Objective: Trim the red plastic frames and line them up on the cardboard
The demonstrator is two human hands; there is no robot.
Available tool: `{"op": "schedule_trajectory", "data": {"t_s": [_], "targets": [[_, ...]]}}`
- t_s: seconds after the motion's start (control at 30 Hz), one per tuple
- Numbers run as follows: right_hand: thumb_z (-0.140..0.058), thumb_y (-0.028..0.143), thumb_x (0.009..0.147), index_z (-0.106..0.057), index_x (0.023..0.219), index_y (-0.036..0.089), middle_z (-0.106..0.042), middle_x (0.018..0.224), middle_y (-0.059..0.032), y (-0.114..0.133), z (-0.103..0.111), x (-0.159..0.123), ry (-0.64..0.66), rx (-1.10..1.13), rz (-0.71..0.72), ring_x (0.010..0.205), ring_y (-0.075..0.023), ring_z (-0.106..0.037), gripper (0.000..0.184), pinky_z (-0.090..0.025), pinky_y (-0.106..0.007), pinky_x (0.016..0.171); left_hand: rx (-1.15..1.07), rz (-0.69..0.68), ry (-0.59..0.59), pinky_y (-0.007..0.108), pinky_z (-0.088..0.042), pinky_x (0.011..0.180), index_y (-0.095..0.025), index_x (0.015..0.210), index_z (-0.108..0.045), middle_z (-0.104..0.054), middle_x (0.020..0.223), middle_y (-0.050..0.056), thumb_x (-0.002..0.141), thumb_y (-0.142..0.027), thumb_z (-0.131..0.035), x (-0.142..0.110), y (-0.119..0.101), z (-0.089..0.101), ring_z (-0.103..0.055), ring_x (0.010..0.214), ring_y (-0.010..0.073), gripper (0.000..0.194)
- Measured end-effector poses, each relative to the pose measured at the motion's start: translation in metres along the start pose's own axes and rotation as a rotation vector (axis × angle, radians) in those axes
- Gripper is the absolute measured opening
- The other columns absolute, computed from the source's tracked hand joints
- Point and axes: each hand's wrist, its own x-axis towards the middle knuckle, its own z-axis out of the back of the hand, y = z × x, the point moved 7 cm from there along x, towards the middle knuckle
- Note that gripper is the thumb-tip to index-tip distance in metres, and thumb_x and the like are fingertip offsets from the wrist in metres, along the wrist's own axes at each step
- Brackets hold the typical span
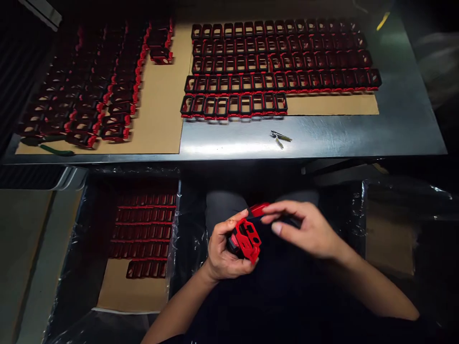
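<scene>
My left hand (225,251) is closed around a red and black plastic housing (247,239), with the thumb on its lower end and the fingers behind and above it. The housing is tilted, and its red face with holes is turned up. Beyond it a slim red piece (258,209) sticks out towards the right; whether it belongs to the housing I cannot tell. My right hand (304,229) hovers just right of it, thumb and fingers apart, fingertips beside the red piece and slightly blurred.
Rows of similar red and black housings (234,102) stand on cardboard on the metal table (322,136). More lie on the left cardboard (161,105), near a green-handled tool (57,150). Small tweezers-like tools (280,137) rest near the table edge. A lined bin (81,258) holds further housings.
</scene>
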Motion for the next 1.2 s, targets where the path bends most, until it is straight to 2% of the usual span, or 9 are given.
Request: {"op": "schedule_trajectory", "data": {"t_s": [0.03, 0.1, 0.23, 0.33, 0.53, 0.7, 0.8, 1.0, 1.2], "targets": [[-0.067, 0.022, 0.085, -0.071, 0.11, 0.019, -0.079, 0.092, -0.0042, -0.003, -0.016, -0.011, 0.105, 0.07, -0.071, 0.081, -0.0196, -0.075, 0.026, -0.06, -0.031, 0.075, 0.006, -0.035, 0.021, 0.046, -0.059, 0.094, -0.023, 0.136, -0.04, -0.065, 0.128, 0.019, 0.082, -0.047, -0.074, 0.001, 0.0, -0.002, -0.068, 0.117, 0.0308, 0.068], [-0.067, 0.018, 0.081, -0.073, 0.109, 0.019, -0.079, 0.091, -0.0029, -0.007, -0.033, -0.023, 0.153, 0.108, -0.157, 0.079, -0.018, -0.075, 0.029, -0.059, -0.028, 0.075, 0.025, -0.105, 0.071, 0.045, -0.06, 0.093, -0.021, 0.139, -0.04, -0.065, 0.128, 0.019, 0.082, -0.039, -0.076, 0.004, -0.002, -0.006, -0.067, 0.118, 0.0304, 0.07], [-0.065, 0.018, 0.079, -0.077, 0.097, 0.019, -0.077, 0.076, 0.0008, -0.007, -0.032, -0.021, 0.04, 0.022, -0.202, 0.065, -0.0137, -0.071, 0.021, -0.056, -0.022, 0.064, 0.03, -0.227, 0.155, 0.043, -0.062, 0.091, -0.018, 0.142, -0.042, -0.067, 0.128, 0.02, 0.076, -0.025, -0.08, 0.012, -0.009, -0.013, -0.068, 0.117, 0.0304, 0.076], [-0.064, 0.017, 0.079, -0.078, 0.096, 0.019, -0.077, 0.076, 0.0007, -0.003, -0.03, -0.02, 0.057, -0.018, -0.22, 0.064, -0.0132, -0.071, 0.022, -0.054, -0.021, 0.061, 0.02, -0.267, 0.155, 0.041, -0.062, 0.09, -0.017, 0.141, -0.044, -0.068, 0.127, 0.02, 0.074, -0.027, -0.082, 0.013, -0.011, -0.013, -0.069, 0.115, 0.0302, 0.078], [-0.06, 0.013, 0.078, -0.077, 0.108, 0.021, -0.078, 0.082, 0.001, -0.001, -0.035, -0.022, 0.161, 0.017, -0.229, 0.067, -0.0147, -0.072, 0.035, -0.054, -0.022, 0.061, 0.044, -0.229, 0.095, 0.043, -0.062, 0.091, -0.018, 0.142, -0.044, -0.067, 0.129, 0.02, 0.074, -0.032, -0.082, 0.005, -0.006, -0.007, -0.069, 0.114, 0.0303, 0.08], [-0.06, 0.016, 0.081, -0.076, 0.111, 0.022, -0.076, 0.078, 0.0018, 0.003, -0.034, -0.023, 0.136, -0.049, -0.215, 0.064, -0.0136, -0.07, 0.035, -0.053, -0.022, 0.06, 0.119, -0.268, 0.09, 0.043, -0.063, 0.086, -0.02, 0.154, -0.029, -0.065, 0.132, 0.021, 0.075, -0.03, -0.079, 0.006, -0.009, -0.007, -0.068, 0.115, 0.0305, 0.094], [-0.06, 0.015, 0.082, -0.075, 0.115, 0.025, -0.076, 0.079, 0.0028, 0.008, -0.033, -0.024, 0.134, -0.075, -0.196, 0.065, -0.0128, -0.069, 0.037, -0.053, -0.022, 0.063, 0.153, -0.279, 0.092, 0.043, -0.063, 0.085, -0.018, 0.152, -0.032, -0.064, 0.133, 0.022, 0.072, -0.024, -0.078, 0.006, -0.01, -0.009, -0.068, 0.115, 0.031, 0.093], [-0.06, 0.02, 0.082, -0.074, 0.116, 0.019, -0.073, 0.079, -0.0008, -0.005, -0.034, -0.028, 0.185, 0.125, -0.33, 0.066, -0.0133, -0.064, 0.036, -0.05, -0.024, 0.063, 0.094, -0.124, 0.062, 0.046, -0.062, 0.089, -0.016, 0.148, -0.034, -0.062, 0.133, 0.023, 0.073, -0.025, -0.08, 0.003, -0.001, -0.009, -0.068, 0.114, 0.0324, 0.088], [-0.065, 0.028, 0.082, -0.073, 0.113, 0.015, -0.067, 0.075, -0.0003, -0.024, -0.035, -0.032, 0.209, 0.314, -0.414, 0.063, -0.0103, -0.054, 0.034, -0.043, -0.023, 0.062, 0.089, -0.079, 0.074, 0.045, -0.062, 0.088, -0.02, 0.144, -0.038, -0.064, 0.131, 0.021, 0.074, -0.027, -0.08, 0.009, -0.002, -0.011, -0.07, 0.113, 0.0323, 0.081]]}}
